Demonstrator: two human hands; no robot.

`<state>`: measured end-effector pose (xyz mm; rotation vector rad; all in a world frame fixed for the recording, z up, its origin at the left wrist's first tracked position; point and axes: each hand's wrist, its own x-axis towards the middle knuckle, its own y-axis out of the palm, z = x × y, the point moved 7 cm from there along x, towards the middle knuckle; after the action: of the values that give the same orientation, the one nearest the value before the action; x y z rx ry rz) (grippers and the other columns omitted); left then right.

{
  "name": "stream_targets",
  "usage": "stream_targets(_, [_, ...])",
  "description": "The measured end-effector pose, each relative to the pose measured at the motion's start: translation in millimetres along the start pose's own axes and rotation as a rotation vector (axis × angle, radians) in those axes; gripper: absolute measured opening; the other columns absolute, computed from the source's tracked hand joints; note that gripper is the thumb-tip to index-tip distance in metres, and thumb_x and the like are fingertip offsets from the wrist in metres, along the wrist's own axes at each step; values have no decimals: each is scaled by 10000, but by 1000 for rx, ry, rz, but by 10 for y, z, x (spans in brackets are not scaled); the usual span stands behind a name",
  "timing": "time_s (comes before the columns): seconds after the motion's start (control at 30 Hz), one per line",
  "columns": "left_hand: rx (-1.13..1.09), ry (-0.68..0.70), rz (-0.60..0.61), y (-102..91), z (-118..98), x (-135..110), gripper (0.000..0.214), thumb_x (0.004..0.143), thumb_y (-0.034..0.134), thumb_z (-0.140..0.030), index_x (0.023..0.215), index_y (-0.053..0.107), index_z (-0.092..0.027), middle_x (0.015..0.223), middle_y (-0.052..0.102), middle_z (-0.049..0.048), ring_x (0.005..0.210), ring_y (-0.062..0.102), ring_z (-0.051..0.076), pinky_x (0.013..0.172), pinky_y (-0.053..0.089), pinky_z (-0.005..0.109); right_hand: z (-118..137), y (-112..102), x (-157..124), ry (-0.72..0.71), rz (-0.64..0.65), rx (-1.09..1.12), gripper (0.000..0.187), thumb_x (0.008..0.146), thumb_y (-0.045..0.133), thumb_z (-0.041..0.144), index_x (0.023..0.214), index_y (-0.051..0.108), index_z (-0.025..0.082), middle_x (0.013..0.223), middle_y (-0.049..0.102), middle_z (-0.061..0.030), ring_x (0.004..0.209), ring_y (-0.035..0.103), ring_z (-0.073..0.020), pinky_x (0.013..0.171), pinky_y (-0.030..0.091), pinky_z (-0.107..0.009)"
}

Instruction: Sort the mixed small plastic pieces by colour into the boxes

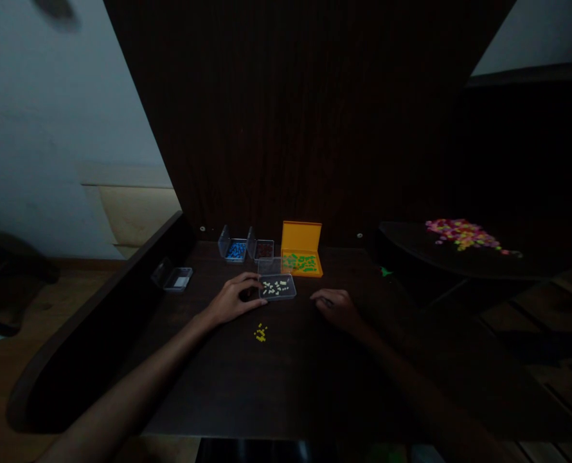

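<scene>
My left hand (232, 298) holds the left side of a clear plastic box (290, 294), thumb at the near corner and fingers at the far one. Small cream pieces (275, 288) lie scattered in the box, whose lid is raised at the back. To the right of the box, my right hand (335, 307) rests on the table with its fingers curled in. Whether anything is inside those fingers is hidden. Nearer to me, a little heap of yellow pieces (260, 333) lies on the dark table (247, 386).
Behind stand an orange box (301, 236) with green pieces, a clear box of blue pieces (236, 250) and one of dark red pieces (265, 249). Another open clear box (178, 279) sits left. Pink and yellow pieces (464, 234) are heaped on a raised surface at right.
</scene>
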<state>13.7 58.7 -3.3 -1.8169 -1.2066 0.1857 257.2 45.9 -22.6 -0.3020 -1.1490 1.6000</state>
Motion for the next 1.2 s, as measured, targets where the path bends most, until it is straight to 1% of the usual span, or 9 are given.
stream_targets(0.1, [51,-32,-82,-159,-57,-164,333,797,633,-491,954,677,-201,1199,612,85,1022,632,211,855,541,343,17,-12,4,-63,-54,12,233,805,463,164,777,693,190,789,739,-49,732,697,-185,725,533,-292])
stream_targets(0.17, [102,-85,-158,-302,-63,-326,342,805,617,-498,946,685,-194,1175,628,90,1042,632,223,912,519,369,31,-19,3,-106,-87,14,237,800,463,162,766,695,194,773,739,-39,715,698,-174,713,536,-278])
stream_targets(0.4, [287,-331,-528,-874,0,-911,411,757,632,-560,906,704,-184,1106,659,84,933,658,221,776,551,310,39,9,-6,-162,-89,15,224,790,477,156,765,697,194,740,734,-32,668,694,-162,649,537,-250])
stream_targets(0.5, [403,-437,-614,-1007,7,-1015,439,766,604,-578,921,712,-182,1086,662,80,872,666,211,766,546,303,31,19,-4,-152,-94,24,224,783,477,154,758,695,196,736,734,-29,663,693,-160,650,537,-249])
stream_targets(0.63, [571,-557,-679,-1092,54,-982,442,790,571,-568,947,721,-183,1106,663,92,944,658,243,833,523,331,48,29,0,-154,-91,31,231,783,470,158,749,695,197,740,735,-27,664,691,-159,659,539,-252])
stream_targets(0.7, [631,-595,-685,-1119,83,-903,445,808,556,-554,976,721,-177,1135,659,99,964,654,254,820,519,328,64,30,0,-163,-91,39,239,785,464,152,749,695,200,741,735,-26,663,687,-156,663,538,-251])
stream_targets(0.9, [740,-744,-564,-1185,216,-617,443,864,495,-496,1101,690,-177,1201,643,120,961,653,287,767,509,347,108,15,-15,-216,-131,44,237,790,459,153,747,689,187,714,721,-34,593,659,-146,593,517,-237])
stream_targets(1.07, [732,-826,-442,-1160,455,-432,440,873,483,-469,1136,676,-175,1212,642,138,958,653,301,777,500,365,110,32,-21,-227,-111,37,238,794,459,147,761,691,186,726,722,-38,619,667,-152,608,515,-240])
stream_targets(1.2, [740,-881,-346,-1106,620,-303,459,879,460,-459,1175,654,-167,1145,668,169,965,650,340,749,493,383,104,43,-25,-236,-114,36,238,797,455,149,762,687,190,734,723,-37,637,673,-153,626,518,-244])
